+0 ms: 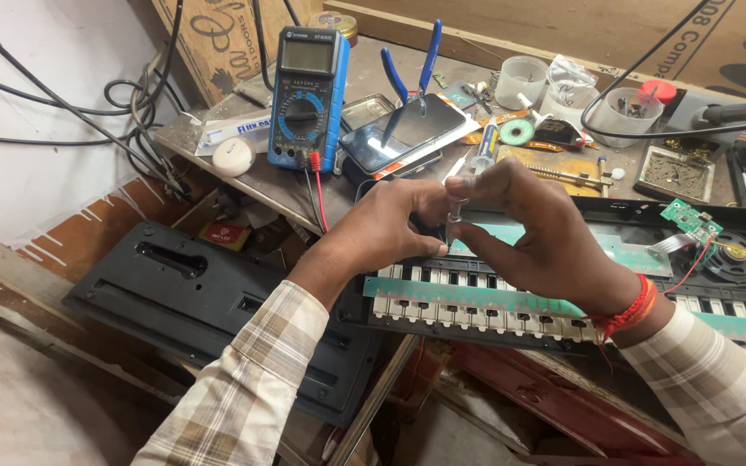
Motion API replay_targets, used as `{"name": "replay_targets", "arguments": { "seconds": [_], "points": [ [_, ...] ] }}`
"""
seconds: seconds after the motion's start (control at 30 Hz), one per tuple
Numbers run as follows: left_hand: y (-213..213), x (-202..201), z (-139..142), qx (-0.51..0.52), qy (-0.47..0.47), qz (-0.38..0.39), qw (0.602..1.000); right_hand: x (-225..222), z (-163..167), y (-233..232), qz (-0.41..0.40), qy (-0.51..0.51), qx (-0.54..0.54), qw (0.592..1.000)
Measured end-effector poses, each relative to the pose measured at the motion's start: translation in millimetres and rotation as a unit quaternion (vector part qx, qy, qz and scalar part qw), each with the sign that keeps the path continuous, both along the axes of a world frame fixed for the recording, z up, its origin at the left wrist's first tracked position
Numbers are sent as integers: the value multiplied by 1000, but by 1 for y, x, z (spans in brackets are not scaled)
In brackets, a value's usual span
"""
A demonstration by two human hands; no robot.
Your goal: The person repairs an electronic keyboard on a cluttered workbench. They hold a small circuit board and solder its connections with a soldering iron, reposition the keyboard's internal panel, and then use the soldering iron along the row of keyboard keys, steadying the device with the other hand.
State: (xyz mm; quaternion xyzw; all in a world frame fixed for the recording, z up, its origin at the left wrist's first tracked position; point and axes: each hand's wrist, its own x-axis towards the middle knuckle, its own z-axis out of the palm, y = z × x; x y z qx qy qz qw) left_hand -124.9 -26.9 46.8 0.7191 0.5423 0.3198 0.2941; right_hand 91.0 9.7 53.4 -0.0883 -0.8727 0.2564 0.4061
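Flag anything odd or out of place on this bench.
The keyboard lies opened up: green circuit strips bared over the keys, a small green board hanging loose on its wires by the speaker. Its black cover sits tilted, off the bench. Both hands pinch a small part above it.

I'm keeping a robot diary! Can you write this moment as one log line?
left hand: pinching small part | right hand: gripping syringe | below: open keyboard | behind: multimeter, phone
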Motion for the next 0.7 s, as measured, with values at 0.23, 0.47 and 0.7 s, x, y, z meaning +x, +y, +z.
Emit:
{"name": "replay_targets", "arguments": {
  "seconds": [0.23, 0.47, 0.7],
  "points": [
    [-1, 0, 2, -20, 9, 0, 1000, -4, -2, 1, -48, 23, 73, 996],
    [-1, 0, 2, -15, 22, 8, 1000, -6, -7, -4, 0, -1, 5, 1000],
    [0, -2, -1, -9, -13, -9, 1000, -8, 2, -5, -102, 11, 54, 993]
  ]
}}
